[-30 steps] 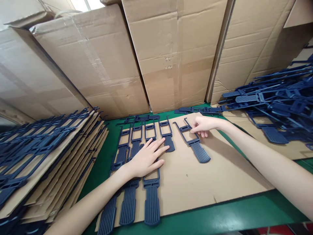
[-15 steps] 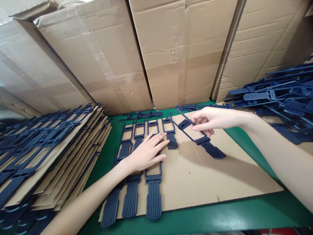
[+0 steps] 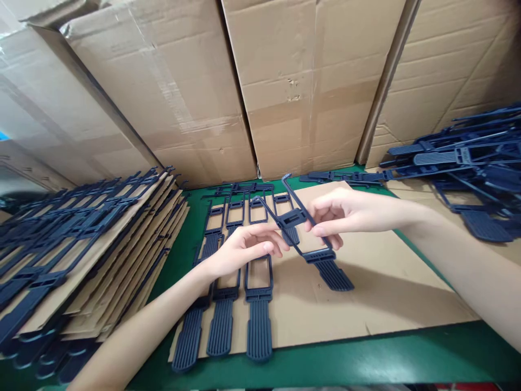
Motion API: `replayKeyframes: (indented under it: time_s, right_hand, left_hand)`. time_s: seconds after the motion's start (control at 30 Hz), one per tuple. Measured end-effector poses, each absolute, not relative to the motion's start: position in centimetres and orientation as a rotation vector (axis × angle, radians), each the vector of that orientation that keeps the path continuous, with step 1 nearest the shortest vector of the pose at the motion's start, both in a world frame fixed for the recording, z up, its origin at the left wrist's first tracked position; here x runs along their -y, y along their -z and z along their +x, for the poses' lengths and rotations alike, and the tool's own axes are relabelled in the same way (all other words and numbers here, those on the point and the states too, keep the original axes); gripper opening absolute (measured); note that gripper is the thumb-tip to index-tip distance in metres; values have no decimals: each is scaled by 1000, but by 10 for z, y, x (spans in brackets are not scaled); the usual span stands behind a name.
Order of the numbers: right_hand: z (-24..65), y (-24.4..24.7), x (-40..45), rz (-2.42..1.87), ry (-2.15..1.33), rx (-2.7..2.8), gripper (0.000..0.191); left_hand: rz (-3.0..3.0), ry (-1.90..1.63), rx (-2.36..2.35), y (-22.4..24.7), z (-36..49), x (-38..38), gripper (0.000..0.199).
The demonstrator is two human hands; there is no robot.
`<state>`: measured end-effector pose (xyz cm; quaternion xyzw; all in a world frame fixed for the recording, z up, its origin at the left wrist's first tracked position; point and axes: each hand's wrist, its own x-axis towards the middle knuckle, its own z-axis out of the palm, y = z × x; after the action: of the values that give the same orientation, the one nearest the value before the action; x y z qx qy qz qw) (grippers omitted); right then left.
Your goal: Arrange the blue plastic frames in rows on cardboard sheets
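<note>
Above the cardboard sheet (image 3: 386, 293), my right hand (image 3: 340, 214) pinches a dark blue plastic frame with a ribbed foot (image 3: 293, 217) by its right rail. The frame is tilted, its ribbed end pointing down to the right and its hooked ends up to the left. My left hand (image 3: 248, 247) is half curled with thumb and fingers apart. Its fingertips are at the held frame's left rail; whether they touch it I cannot tell. Under and around this hand, several similar frames (image 3: 259, 326) lie in columns on the sheet's left part, some partly hidden by the hand.
On the left stands a stack of cardboard sheets (image 3: 134, 271) layered with more such frames. A loose heap of frames (image 3: 468, 163) lies at the right. Large cardboard boxes (image 3: 301, 125) line the back of the green table (image 3: 345, 353).
The held frame has moved left and toward me in my right hand. My left hand has risen off the laid-out frames and its fingers have curled toward the held frame.
</note>
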<state>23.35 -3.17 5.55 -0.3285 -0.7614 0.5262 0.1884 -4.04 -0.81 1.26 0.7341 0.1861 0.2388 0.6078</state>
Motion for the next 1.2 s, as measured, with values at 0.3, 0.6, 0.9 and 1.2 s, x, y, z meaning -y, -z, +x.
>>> replayKeyframes:
  time_s: [0.3, 0.6, 0.9, 1.2]
  right_hand:
    - [222, -44, 29, -932, -1455, 2203, 35]
    - [225, -47, 27, -1088, -890, 2413, 31]
    - [214, -25, 21, -1137, -747, 2557, 14]
    - [205, -11, 23, -1039, -578, 2600, 13]
  left_hand:
    - [1661, -564, -653, -6, -39, 9, 39]
    - [1755, -369, -681, 3, -40, 8, 41]
    - [1822, -292, -783, 10, -42, 6, 38]
    - [1813, -335, -789, 7, -41, 7, 38]
